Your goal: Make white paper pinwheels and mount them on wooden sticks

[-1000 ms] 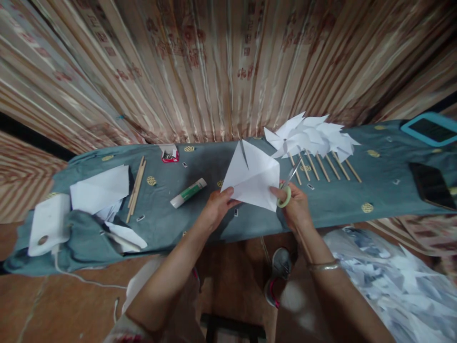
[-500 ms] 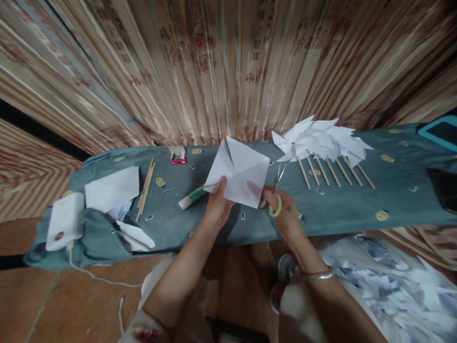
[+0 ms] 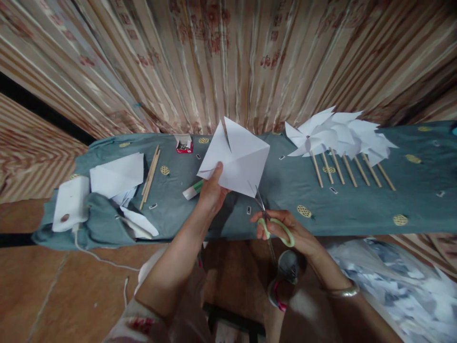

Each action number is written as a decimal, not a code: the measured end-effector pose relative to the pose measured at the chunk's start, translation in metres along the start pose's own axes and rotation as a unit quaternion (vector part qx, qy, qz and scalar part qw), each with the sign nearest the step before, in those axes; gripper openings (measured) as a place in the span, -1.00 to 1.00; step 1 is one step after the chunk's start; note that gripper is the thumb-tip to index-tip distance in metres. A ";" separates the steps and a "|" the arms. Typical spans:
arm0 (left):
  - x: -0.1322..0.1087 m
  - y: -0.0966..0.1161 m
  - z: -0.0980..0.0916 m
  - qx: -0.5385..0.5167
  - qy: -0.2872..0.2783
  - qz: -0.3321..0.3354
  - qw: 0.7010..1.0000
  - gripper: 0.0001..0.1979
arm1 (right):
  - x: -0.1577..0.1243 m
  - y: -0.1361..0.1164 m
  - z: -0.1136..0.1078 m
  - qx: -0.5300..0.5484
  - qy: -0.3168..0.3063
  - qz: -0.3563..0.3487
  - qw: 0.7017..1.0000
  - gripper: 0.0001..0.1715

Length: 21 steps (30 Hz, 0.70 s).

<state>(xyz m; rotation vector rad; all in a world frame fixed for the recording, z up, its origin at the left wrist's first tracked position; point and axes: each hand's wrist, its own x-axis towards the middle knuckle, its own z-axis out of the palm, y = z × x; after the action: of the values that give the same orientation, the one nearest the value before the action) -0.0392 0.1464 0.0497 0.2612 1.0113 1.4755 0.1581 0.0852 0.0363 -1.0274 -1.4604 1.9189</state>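
Observation:
My left hand (image 3: 213, 190) grips a square sheet of white paper (image 3: 243, 166) at its lower left edge, thumb on top. Slits run inward from the sheet's top and left corners. In my right hand (image 3: 282, 227) is a pair of scissors (image 3: 264, 216) with light green handles, fingers through the loops. Its blades are parted at the sheet's bottom corner. Partly hidden behind my left hand lies a green and white tube (image 3: 193, 190). Finished paper pinwheels (image 3: 335, 133) on wooden sticks lie overlapping to the right.
On the cloth-covered table (image 3: 357, 209) are a small red box of metal bits (image 3: 184, 144), wooden sticks (image 3: 150, 176), stacked paper (image 3: 117, 175) and a white device with a cable (image 3: 71, 204). A plastic bag of white paper pieces (image 3: 403, 286) stands at lower right. A curtain (image 3: 235, 71) hangs behind.
The scissors have turned in my right hand from beside the sheet's right side to its bottom corner, blades now parted there. My left hand still holds the sheet. The view has shifted slightly.

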 end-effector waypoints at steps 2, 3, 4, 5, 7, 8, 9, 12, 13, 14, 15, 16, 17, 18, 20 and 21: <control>-0.001 -0.002 0.001 0.006 -0.002 0.000 1.000 -0.75 | 0.000 -0.001 0.000 0.002 0.007 0.007 1.000 -0.37; -0.001 -0.003 0.002 0.008 -0.004 -0.001 1.000 -0.74 | 0.000 -0.001 0.000 0.006 0.012 0.011 1.000 -0.38; -0.001 -0.004 0.002 0.009 -0.007 -0.003 1.000 -0.74 | 0.001 -0.002 0.001 0.010 0.016 0.016 1.000 -0.38; -0.002 -0.004 0.003 0.009 -0.010 -0.004 1.000 -0.74 | 0.001 -0.002 0.001 0.014 0.020 0.021 0.999 -0.39; -0.002 -0.005 0.004 0.007 -0.018 -0.007 1.000 -0.75 | 0.001 -0.004 0.002 0.024 0.026 0.027 0.999 -0.40; -0.002 -0.005 0.005 0.007 -0.019 -0.007 1.000 -0.76 | 0.001 -0.004 0.002 0.028 0.028 0.029 0.999 -0.42; -0.002 -0.005 0.005 0.007 -0.019 -0.006 1.000 -0.76 | 0.001 -0.005 0.002 0.032 0.029 0.028 0.999 -0.44; -0.002 -0.006 0.005 0.010 -0.020 -0.003 1.000 -0.75 | 0.001 -0.006 0.003 0.036 0.032 0.026 0.999 -0.49; -0.002 -0.006 0.004 0.011 -0.022 -0.001 1.000 -0.76 | 0.001 -0.006 0.003 0.035 0.034 0.027 0.998 -0.51; -0.002 -0.006 0.004 0.012 -0.023 -0.001 1.000 -0.77 | 0.002 -0.005 0.003 0.034 0.036 0.028 0.998 -0.51; -0.002 -0.006 0.004 0.014 -0.025 -0.003 1.000 -0.78 | 0.002 -0.005 0.003 0.034 0.037 0.030 0.998 -0.51; -0.002 -0.006 0.003 0.016 -0.024 -0.006 1.000 -0.79 | 0.002 -0.004 0.002 0.035 0.038 0.031 0.998 -0.51; -0.002 -0.006 0.003 0.019 -0.023 -0.010 1.000 -0.79 | 0.002 -0.004 0.002 0.036 0.038 0.032 0.998 -0.51; -0.002 -0.006 0.003 0.022 -0.022 -0.013 0.999 -0.78 | 0.002 -0.003 0.002 0.037 0.039 0.032 0.998 -0.51; -0.002 -0.006 0.002 0.024 -0.022 -0.016 0.999 -0.78 | 0.003 -0.003 0.002 0.041 0.040 0.034 0.998 -0.52; -0.002 -0.006 0.002 0.023 -0.022 -0.015 0.999 -0.78 | 0.003 -0.003 0.002 0.042 0.041 0.035 0.998 -0.52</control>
<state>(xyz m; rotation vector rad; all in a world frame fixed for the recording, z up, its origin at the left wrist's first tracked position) -0.0332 0.1442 0.0472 0.3089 1.0101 1.4140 0.1549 0.0871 0.0382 -1.1177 -1.3032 1.9460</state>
